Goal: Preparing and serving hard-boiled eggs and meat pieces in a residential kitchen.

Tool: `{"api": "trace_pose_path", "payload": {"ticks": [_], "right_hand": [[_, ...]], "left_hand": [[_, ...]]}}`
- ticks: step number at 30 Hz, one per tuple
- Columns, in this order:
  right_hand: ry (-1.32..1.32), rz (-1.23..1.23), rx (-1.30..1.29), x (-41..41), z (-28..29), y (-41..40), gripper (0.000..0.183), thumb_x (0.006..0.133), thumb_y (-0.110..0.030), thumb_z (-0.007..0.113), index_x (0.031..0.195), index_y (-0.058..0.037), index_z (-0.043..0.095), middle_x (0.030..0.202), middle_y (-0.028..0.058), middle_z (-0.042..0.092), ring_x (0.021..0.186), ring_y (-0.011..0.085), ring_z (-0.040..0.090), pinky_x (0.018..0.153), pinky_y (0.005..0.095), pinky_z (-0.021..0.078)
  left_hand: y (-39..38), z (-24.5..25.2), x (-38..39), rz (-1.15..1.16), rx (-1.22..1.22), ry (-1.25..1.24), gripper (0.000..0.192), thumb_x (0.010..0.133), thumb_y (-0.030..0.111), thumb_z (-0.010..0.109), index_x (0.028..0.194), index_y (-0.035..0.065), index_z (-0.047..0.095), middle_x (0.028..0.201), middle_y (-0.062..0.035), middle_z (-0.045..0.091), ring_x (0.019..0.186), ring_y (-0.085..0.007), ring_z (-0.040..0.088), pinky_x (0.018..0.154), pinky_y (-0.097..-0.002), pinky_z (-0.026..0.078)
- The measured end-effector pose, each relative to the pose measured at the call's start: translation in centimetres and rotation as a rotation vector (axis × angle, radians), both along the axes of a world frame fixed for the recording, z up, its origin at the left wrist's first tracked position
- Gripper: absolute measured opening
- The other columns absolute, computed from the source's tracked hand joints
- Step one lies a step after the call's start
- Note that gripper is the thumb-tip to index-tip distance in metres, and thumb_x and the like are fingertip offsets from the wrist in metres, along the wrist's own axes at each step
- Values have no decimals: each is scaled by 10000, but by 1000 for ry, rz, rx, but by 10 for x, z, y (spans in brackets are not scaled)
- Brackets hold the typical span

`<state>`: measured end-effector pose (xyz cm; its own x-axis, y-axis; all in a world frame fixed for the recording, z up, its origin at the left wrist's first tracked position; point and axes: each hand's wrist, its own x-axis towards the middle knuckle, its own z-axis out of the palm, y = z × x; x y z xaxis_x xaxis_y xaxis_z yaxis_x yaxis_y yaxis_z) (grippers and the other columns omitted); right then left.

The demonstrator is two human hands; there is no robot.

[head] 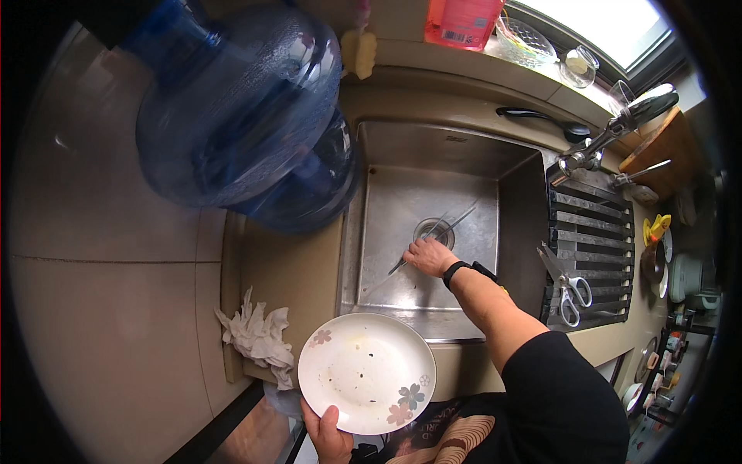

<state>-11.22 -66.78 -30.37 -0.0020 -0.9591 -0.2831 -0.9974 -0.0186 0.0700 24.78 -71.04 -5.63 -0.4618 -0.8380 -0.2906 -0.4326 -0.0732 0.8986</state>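
My left hand (329,435) grips the near rim of a white oval plate (348,400) with a pink and grey flower pattern. Small dark crumbs and a yellowish smear lie on the plate. It is held over the front edge of the stainless steel sink (394,191). My right hand (429,257), with a black band at the wrist, reaches down into the basin. Its fingers close on thin metal chopsticks (461,218) lying across the drain strainer (445,236); the fingertips are partly hidden.
Large blue water bottles (243,116) stand left of the sink. Crumpled white tissue (258,336) lies at the counter's left edge. Kitchen scissors (565,287) rest on a slatted drying rack (597,238) at right. A chrome faucet (603,136) and a black ladle (545,119) are behind.
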Motion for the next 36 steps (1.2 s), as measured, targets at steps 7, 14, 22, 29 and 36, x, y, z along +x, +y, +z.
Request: {"api": "trace_pose_path", "payload": {"ticks": [7,14,22,29,36], "right_hand": [[124,-100,120,0,-8,-4,174,823,-191,475,882,-136,630,917,14,565,889,178,554,715,338,435],[-54,-115,-8,-1,28,-9,160,810,-165,498,913,-141,617,863,38,575,879,208,565,727,339,455],[-1204,-742,-362,-22,132,-10,143,863,-167,510,876,-29,545,819,185,614,818,361,591,694,433,458],[-877,-809,-614,15,267,48,117,868,-135,583,869,-19,563,708,119,594,633,165,555,601,294,443],[-1148,-610,-787,85,373,104,63,863,-68,567,873,-7,584,766,71,615,665,132,580,594,254,460]], "left_hand": [[1,7,-11,130,102,134,265,850,50,511,1087,-68,521,1237,-308,435,1113,-427,467,929,-432,380],[7,-5,4,10,-4,116,319,840,-10,467,1152,-72,490,1306,-316,368,1159,-427,422,978,-396,344],[5,-8,-19,284,529,567,471,786,-23,426,1250,-33,353,1223,-153,468,1120,-236,467,985,-351,343],[3,-17,-34,148,556,562,482,784,-35,420,1259,-28,345,1221,-139,470,1117,-225,471,982,-351,352],[20,-25,-57,-41,512,601,355,829,-20,435,1173,-32,350,1159,-129,470,1065,-172,465,956,-311,360]]}}
